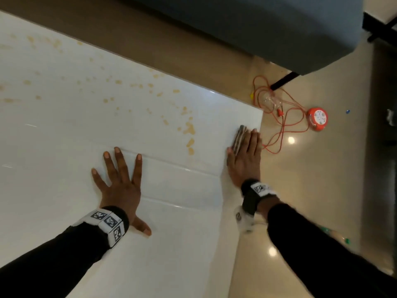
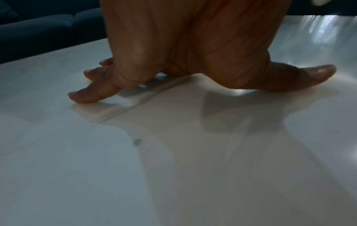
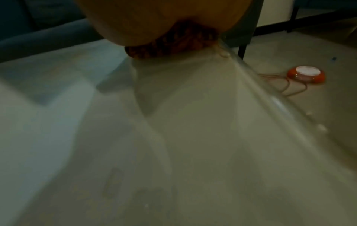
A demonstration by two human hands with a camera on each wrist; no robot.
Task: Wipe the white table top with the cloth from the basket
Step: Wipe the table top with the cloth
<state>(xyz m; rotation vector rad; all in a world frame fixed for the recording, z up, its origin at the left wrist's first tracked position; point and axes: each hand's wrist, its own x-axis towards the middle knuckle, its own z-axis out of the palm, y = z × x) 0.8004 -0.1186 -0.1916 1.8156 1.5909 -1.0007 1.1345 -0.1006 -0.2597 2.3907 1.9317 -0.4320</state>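
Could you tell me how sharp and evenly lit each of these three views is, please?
Head view: bright and fairly sharp, glare spots on the floor, some smear along the right sleeve. Left wrist view: dim but in focus, the left hand casting soft shadows on the glossy table top. Right wrist view: dark and motion-blurred, the cloth barely readable.

Left hand (image 1: pixel 120 186) flat on white table top (image 1: pixel 64 130); right hand (image 1: pixel 245 155) pressing cloth (image 1: pixel 239 137) at edge.
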